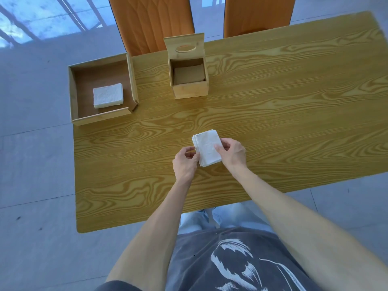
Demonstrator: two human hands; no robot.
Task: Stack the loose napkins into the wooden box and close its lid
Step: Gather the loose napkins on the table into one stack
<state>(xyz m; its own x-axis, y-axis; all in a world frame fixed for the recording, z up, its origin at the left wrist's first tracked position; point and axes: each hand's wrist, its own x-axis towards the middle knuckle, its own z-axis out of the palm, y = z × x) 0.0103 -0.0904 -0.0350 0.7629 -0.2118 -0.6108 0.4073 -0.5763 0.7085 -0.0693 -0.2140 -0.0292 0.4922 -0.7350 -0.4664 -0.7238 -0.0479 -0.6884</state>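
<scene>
Both hands, left and right, grip pinching napkins above surface; box lid up.

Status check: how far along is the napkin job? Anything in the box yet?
Done: the small wooden box stands with its hinged lid with an oval slot up; what fills its bottom is unclear. In hand: the left hand and right hand hold a white napkin stack together above the table. Left: load that stack, fetch the second white stack from the open wooden tray, close the lid.
</scene>
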